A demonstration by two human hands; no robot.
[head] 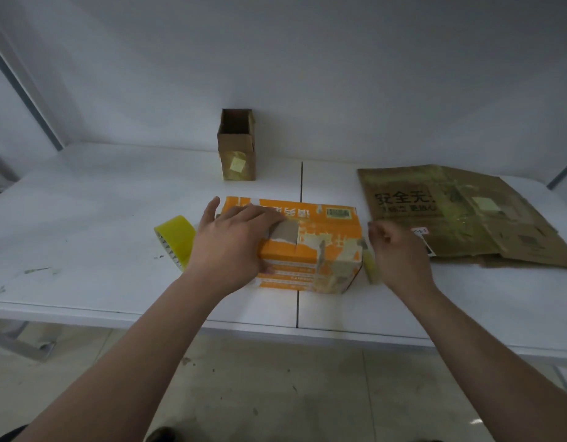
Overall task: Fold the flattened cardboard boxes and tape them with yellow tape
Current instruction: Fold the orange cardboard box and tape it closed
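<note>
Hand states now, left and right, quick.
Left hand: open, pressing flat on the orange box.
Right hand: fingers curled beside the box; grip cannot be told.

Folded orange box (320, 250) beside upright yellow tape roll (175, 239)

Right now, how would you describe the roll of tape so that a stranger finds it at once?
On the white table, find the orange box under the left hand. The roll of tape stands on edge just left of that box. It alone is round and bright yellow; the boxes nearby are flat-sided cardboard.
</note>
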